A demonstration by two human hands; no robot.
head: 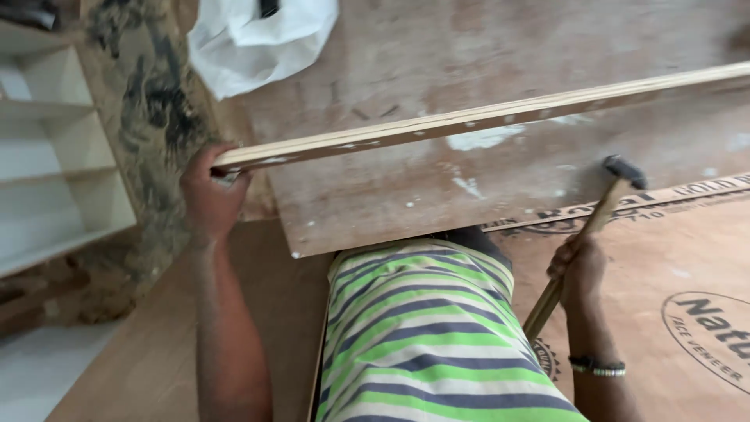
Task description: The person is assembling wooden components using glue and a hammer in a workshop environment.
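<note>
White shelves (55,156) stand at far left beside mottled flooring (148,109). The left hand (209,195) clamps the end of a plywood board (484,168) stood on edge. A white plastic bag (258,39) lies behind. The right hand (580,270) grips a wooden-handled hammer (594,227) over printed plywood sheets (687,258).

A long pale plywood strip (469,121) stands on edge, running from near left up to far right. A hammer (590,227) with dark head and wooden handle tilts at right.
</note>
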